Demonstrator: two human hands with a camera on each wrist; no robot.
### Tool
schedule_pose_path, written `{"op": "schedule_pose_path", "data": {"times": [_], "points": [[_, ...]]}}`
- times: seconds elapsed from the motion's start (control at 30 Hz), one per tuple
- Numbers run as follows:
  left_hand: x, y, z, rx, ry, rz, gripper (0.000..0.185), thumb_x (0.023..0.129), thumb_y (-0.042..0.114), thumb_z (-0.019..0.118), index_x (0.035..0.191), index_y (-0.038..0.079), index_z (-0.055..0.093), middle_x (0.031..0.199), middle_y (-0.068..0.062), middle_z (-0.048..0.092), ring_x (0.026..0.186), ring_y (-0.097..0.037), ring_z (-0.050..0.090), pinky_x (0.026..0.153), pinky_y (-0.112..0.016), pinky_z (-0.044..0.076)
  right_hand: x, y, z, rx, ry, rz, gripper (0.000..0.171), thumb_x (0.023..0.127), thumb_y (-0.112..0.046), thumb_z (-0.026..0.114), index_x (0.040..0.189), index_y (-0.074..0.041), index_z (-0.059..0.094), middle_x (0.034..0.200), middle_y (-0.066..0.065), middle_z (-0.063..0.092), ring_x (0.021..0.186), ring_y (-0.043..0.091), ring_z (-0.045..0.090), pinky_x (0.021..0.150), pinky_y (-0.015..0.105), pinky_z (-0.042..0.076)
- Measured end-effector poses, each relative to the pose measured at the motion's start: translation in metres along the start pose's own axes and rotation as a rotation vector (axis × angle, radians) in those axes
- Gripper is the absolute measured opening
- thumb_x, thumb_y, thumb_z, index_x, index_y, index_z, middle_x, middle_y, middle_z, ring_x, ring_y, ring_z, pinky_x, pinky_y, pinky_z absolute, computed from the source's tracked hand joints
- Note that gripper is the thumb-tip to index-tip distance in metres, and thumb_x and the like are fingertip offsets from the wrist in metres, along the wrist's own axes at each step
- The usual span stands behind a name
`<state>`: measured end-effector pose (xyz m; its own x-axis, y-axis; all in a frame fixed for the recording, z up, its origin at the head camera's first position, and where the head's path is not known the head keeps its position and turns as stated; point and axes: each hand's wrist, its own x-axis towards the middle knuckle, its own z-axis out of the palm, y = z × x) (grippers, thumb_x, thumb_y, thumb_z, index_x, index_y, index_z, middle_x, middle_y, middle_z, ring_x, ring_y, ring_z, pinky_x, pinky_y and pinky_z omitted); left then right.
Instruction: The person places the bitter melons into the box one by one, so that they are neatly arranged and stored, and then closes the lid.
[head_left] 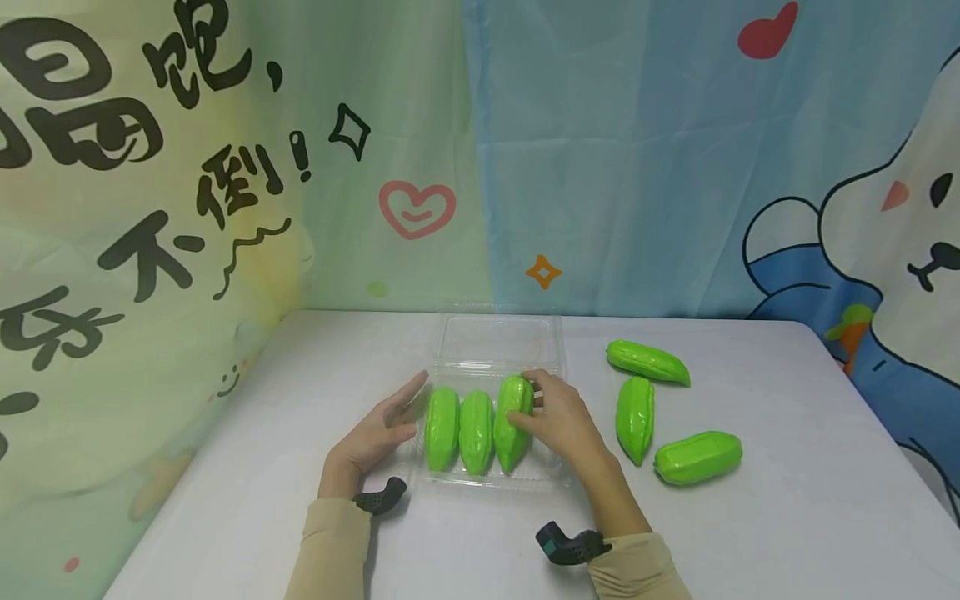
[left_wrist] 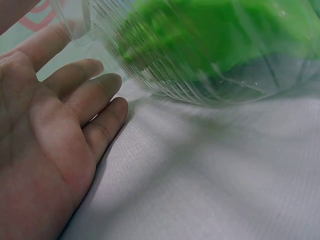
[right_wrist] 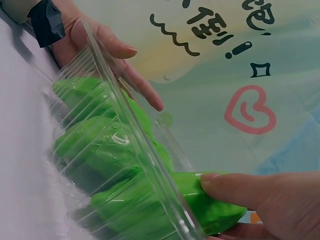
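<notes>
A clear plastic clamshell box (head_left: 498, 481) stands with its lid laid back. Two glossy green, ridged toy vegetables (head_left: 442, 429) lie side by side in its left and middle parts. My right hand (head_left: 562, 421) holds a third green toy vegetable (head_left: 507, 446) at the right part of the box, thumb on one side and fingers on the other. In the right wrist view this piece (right_wrist: 220, 207) tilts up over the box rim. My left hand (head_left: 378, 433), fingers extended, is at the left wall of the box; the left wrist view shows the fingertips close to that ribbed wall.
Right of the box, three more green toy vegetables lie on the white table (head_left: 787, 517): one at the back (head_left: 648, 362), one in the middle (head_left: 635, 419), one nearer the front (head_left: 698, 457). A printed curtain (head_left: 585, 183) hangs behind the table.
</notes>
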<state>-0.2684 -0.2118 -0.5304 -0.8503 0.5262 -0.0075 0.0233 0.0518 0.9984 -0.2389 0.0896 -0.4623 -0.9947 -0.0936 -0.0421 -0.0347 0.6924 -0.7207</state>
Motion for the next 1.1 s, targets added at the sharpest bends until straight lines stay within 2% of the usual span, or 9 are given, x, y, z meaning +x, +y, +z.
{"op": "schedule_pose_path", "data": {"times": [0.27,0.6,0.77,1.1], "points": [[-0.0011,0.0012,0.0006,0.001,-0.007,0.012,0.091,0.079,0.034,0.076,0.152,0.026,0.022,0.161,0.005,0.012,0.148,-0.028,0.008,0.119,-0.051,0.003,-0.0014,-0.0003,0.0007,-0.034,-0.02,-0.005,0.067,0.078,-0.029,0.077,0.136,-0.011,0.049,0.131,0.011,0.055,0.113,0.029,0.061,0.09,0.043,0.054],[-0.0006,0.0017,0.0015,0.006,-0.006,0.013,0.093,0.077,0.04,0.076,0.152,0.026,0.022,0.161,0.004,0.011,0.148,-0.029,0.008,0.118,-0.052,0.003,-0.0024,-0.0019,0.0018,-0.112,-0.04,-0.028,0.068,0.08,-0.032,0.075,0.137,-0.008,0.049,0.122,0.013,0.057,0.108,0.027,0.061,0.09,0.043,0.053],[-0.0003,0.0004,0.0009,0.005,-0.009,0.016,0.094,0.077,0.04,0.076,0.152,0.025,0.021,0.161,0.004,0.011,0.148,-0.029,0.008,0.118,-0.052,0.003,-0.0031,-0.004,0.0015,-0.133,-0.043,-0.021,0.07,0.08,-0.034,0.075,0.138,-0.007,0.048,0.124,0.014,0.056,0.106,0.027,0.061,0.089,0.042,0.054],[0.0001,-0.0008,-0.0008,-0.004,-0.01,0.016,0.092,0.078,0.037,0.076,0.152,0.026,0.022,0.161,0.005,0.012,0.148,-0.028,0.009,0.119,-0.051,0.002,-0.0018,-0.0024,0.0043,-0.089,-0.044,0.016,0.064,0.08,-0.028,0.075,0.135,-0.009,0.05,0.126,0.012,0.061,0.108,0.027,0.063,0.088,0.042,0.055]]}}
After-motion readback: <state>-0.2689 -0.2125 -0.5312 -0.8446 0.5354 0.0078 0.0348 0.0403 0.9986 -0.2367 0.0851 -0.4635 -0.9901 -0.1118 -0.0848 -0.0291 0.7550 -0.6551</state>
